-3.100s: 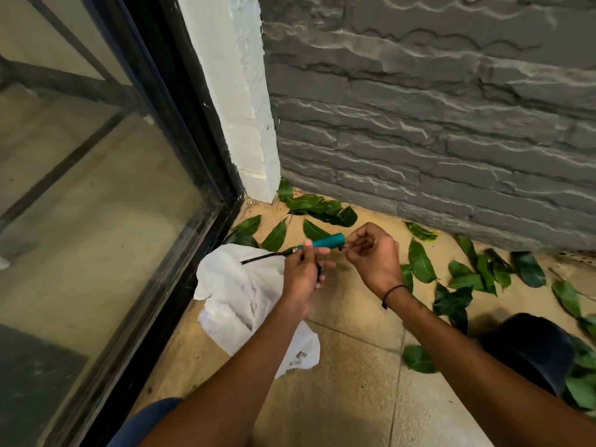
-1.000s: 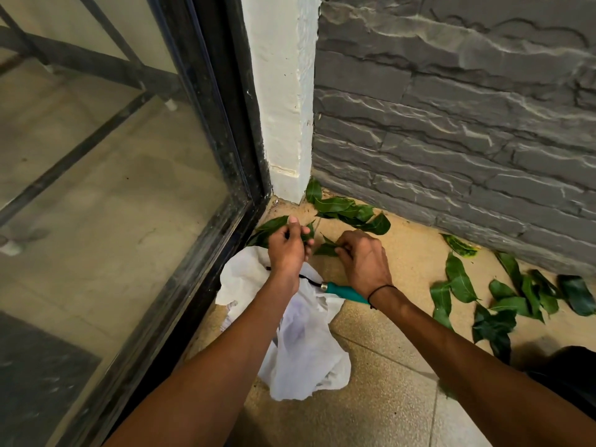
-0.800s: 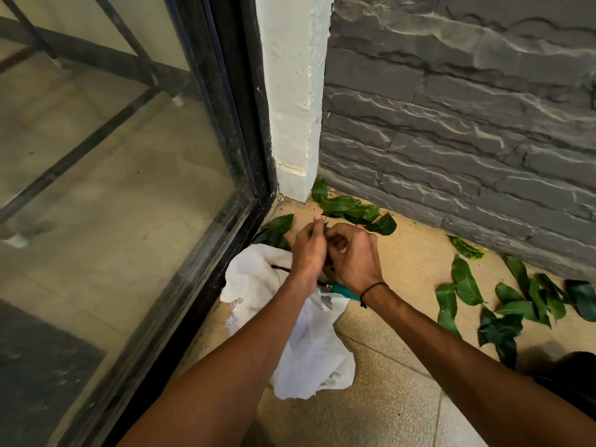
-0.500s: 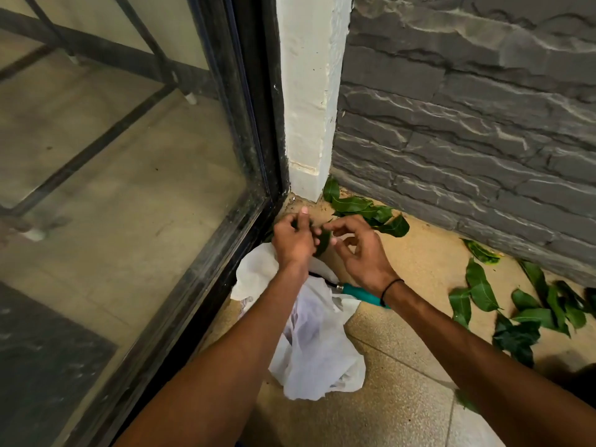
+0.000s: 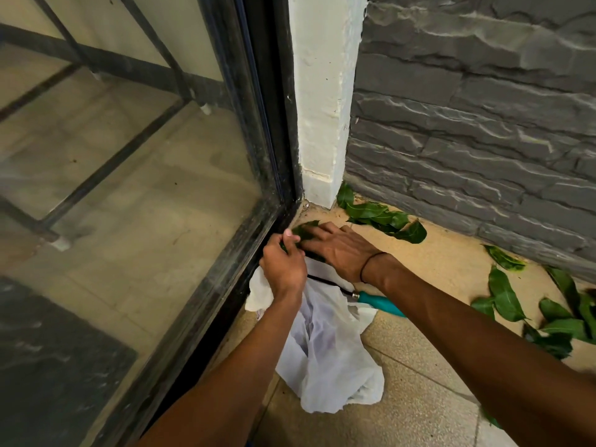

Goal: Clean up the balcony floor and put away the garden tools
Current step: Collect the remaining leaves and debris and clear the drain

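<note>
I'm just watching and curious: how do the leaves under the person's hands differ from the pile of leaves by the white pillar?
The leaves under the hands are gripped by the left hand and covered by the right hand, beside the door frame; the pile by the pillar lies loose and untouched against the stone wall. The gathered ones are mostly hidden; the pile shows fully. Both are green and glossy, on the floor.
</note>
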